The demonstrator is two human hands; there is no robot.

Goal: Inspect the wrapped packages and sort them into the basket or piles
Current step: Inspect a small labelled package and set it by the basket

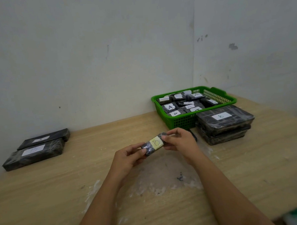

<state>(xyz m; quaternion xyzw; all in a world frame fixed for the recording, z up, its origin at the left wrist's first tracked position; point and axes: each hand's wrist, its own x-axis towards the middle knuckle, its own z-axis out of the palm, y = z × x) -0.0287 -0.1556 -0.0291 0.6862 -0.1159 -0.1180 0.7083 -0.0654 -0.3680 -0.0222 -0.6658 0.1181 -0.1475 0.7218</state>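
Over the middle of a wooden table [62, 187], a person holds one small packet [154, 144] w/ both hands. Left hand [129, 157] pinches its near end; right hand [179, 140] pinches the far end, fingers curled round it. Packet is dark, film-wrapped, w/ a pale label marked B facing up. It looks light and fairly stiff; the glossy wrap is prob. slippery, so gripping by the short ends seems sound. Back right, a green basket [218, 95] holds packets mostly marked A. Just beside it sits a B stack [225, 123]. Far left lie two long packets [35, 148].
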